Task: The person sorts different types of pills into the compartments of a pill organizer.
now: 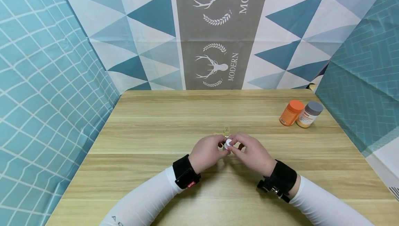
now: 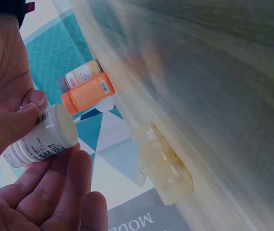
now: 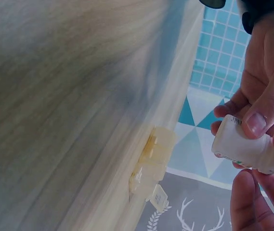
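Both hands meet over the middle of the table around a small white bottle [image 1: 228, 144]. My left hand [image 1: 207, 154] holds its body between thumb and fingers. In the left wrist view the bottle [image 2: 47, 132] lies tilted, with black print on its label. At the capped end, my right hand [image 1: 256, 154] pinches with thumb and fingers, partly hiding the cap. Just beyond the hands sits a translucent yellowish pill box [image 2: 164, 166] with rounded compartments. One of its lids [image 3: 158, 198] stands raised; the hands hide most of the box in the head view.
An orange bottle [image 1: 291, 113] and a white-and-yellow bottle with a grey cap [image 1: 309, 114] stand side by side at the back right of the wooden table [image 1: 149, 125]. Patterned cloth [image 1: 152, 38] hangs behind the table, with blue cloth at both sides.
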`<move>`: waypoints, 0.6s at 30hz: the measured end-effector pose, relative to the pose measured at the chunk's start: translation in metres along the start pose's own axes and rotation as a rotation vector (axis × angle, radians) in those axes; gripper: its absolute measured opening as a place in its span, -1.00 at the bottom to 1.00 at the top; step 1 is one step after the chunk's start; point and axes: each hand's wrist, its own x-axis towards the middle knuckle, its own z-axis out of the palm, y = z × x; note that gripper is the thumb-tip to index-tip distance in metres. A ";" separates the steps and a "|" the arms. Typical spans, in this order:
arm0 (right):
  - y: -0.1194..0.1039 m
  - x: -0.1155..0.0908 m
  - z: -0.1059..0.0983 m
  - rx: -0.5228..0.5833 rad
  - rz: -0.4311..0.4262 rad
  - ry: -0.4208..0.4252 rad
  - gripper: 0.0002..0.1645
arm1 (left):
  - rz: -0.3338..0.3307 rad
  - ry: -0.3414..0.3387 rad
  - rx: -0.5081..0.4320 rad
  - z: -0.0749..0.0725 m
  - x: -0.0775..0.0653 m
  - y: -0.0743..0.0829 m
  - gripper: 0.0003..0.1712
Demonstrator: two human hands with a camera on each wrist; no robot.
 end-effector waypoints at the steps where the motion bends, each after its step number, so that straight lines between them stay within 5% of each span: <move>1: 0.000 0.000 0.000 0.009 -0.003 0.003 -0.92 | -0.003 -0.001 -0.010 0.000 0.000 0.000 -0.80; 7: 0.001 -0.001 0.002 -0.002 -0.015 0.029 -0.92 | -0.009 0.013 -0.039 0.000 0.001 0.001 -0.79; 18: -0.006 0.004 0.005 -0.146 0.102 0.024 -0.68 | 0.035 0.059 0.011 0.001 0.000 0.002 -0.90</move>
